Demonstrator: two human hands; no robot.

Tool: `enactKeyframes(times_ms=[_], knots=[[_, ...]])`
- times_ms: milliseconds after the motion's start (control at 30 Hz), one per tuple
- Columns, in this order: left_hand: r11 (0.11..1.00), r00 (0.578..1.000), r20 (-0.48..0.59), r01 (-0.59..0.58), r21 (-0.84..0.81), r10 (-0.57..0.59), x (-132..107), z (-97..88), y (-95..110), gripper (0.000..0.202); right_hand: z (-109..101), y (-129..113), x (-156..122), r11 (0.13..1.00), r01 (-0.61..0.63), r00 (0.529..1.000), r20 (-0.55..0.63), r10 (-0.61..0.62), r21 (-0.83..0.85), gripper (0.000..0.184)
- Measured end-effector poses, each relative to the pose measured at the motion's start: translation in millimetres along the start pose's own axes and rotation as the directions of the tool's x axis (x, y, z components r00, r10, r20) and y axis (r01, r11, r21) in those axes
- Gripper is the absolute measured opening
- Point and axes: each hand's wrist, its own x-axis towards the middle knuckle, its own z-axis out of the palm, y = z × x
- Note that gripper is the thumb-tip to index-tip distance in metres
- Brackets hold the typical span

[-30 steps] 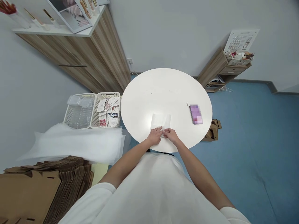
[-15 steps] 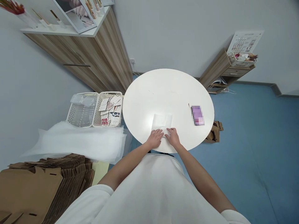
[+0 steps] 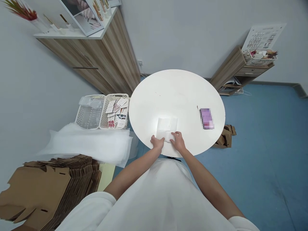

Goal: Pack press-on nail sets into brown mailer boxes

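Note:
A white sheet of thin foam or paper (image 3: 166, 125) lies on the round white table (image 3: 176, 96), close to its near edge. My left hand (image 3: 157, 143) grips the sheet's near left corner with curled fingers. My right hand (image 3: 178, 141) presses on the sheet's near right part, fingers together and bent. A small folded or rolled white part (image 3: 168, 137) of the sheet shows between the two hands.
A purple blurred object (image 3: 207, 118) lies at the table's right. Two white baskets (image 3: 103, 111) stand to the left, one with small cards. White foam sheets (image 3: 89, 146) and a stack of flat cardboard boxes (image 3: 50, 186) lie lower left. Wooden cabinets stand behind.
My left hand has slid from the sheet's middle to its near left corner and curled. The right hand stayed on the sheet. The view has shifted slightly.

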Motion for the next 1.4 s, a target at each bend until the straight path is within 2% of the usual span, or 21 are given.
enactKeyframes(times_ms=[67,100,200,300,400,500,600,700,833,933,1067,1167,1267,1333,1400], knots=[[0.998,0.999,-0.041,0.030,-0.058,-0.032,2.8,2.7,2.7,0.077,0.1,0.3,-0.7,1.000,0.011,1.000,0.011,-0.012,0.015,0.042],[0.996,0.999,-0.026,0.034,-0.083,-0.036,4.6,3.1,3.0,0.078,0.0,0.4,-0.7,1.000,0.016,1.000,0.015,-0.016,0.020,0.042],[0.992,0.993,0.114,-0.010,-0.128,0.025,9.5,0.8,1.5,0.060,-0.9,0.4,0.0,1.000,0.015,0.999,0.027,-0.016,0.026,0.044],[0.983,0.954,0.241,-0.165,-0.085,0.181,11.7,-4.0,0.4,0.023,-2.3,0.3,1.7,1.000,0.000,0.999,0.035,-0.001,0.027,0.048],[0.935,0.902,0.278,-0.352,0.034,0.330,10.7,-6.6,3.3,0.012,-2.7,0.0,3.8,1.000,0.003,0.999,0.034,-0.004,0.031,0.046],[0.867,0.853,0.292,-0.482,0.122,0.433,8.3,-2.9,9.4,0.012,-1.9,-1.5,5.8,0.999,0.005,1.000,0.022,-0.006,0.035,0.045],[0.815,0.815,0.321,-0.552,0.174,0.483,6.4,6.0,15.5,0.011,-1.9,-3.4,7.0,0.999,-0.010,1.000,0.024,0.009,0.041,0.044],[0.809,0.812,0.349,-0.552,0.201,0.468,5.5,15.3,18.6,0.010,-5.2,-3.5,6.4,0.998,-0.007,0.998,0.064,0.003,0.070,0.047],[0.848,0.814,0.380,-0.516,0.125,0.439,5.5,19.2,19.4,0.014,-13.2,-2.3,4.4,0.987,0.019,0.991,0.125,-0.039,0.157,0.050],[0.853,0.787,0.434,-0.516,0.072,0.439,5.5,16.1,20.9,0.022,-15.0,-2.7,5.4,0.977,-0.026,0.991,0.136,-0.003,0.212,0.041],[0.822,0.743,0.493,-0.562,0.092,0.452,4.0,10.9,22.3,0.030,-8.0,-3.4,9.2,0.977,-0.089,0.994,0.073,0.076,0.195,0.031],[0.749,0.737,0.394,-0.643,0.157,0.549,5.1,7.4,17.2,0.030,-1.1,-2.2,9.4,0.980,-0.085,0.996,0.021,0.083,0.178,0.036],[0.707,0.737,0.299,-0.672,0.221,0.606,11.8,3.4,8.9,0.051,3.1,0.1,7.5,0.978,-0.098,0.993,-0.044,0.108,0.185,0.051],[0.647,0.692,0.355,-0.718,0.256,0.628,18.2,1.3,5.1,0.055,4.0,1.7,6.4,0.980,-0.089,0.994,-0.054,0.100,0.179,0.059],[0.559,0.619,0.450,-0.782,0.277,0.643,23.8,-0.1,3.8,0.051,3.6,3.0,5.8,0.987,-0.045,0.999,-0.014,0.047,0.154,0.059]])
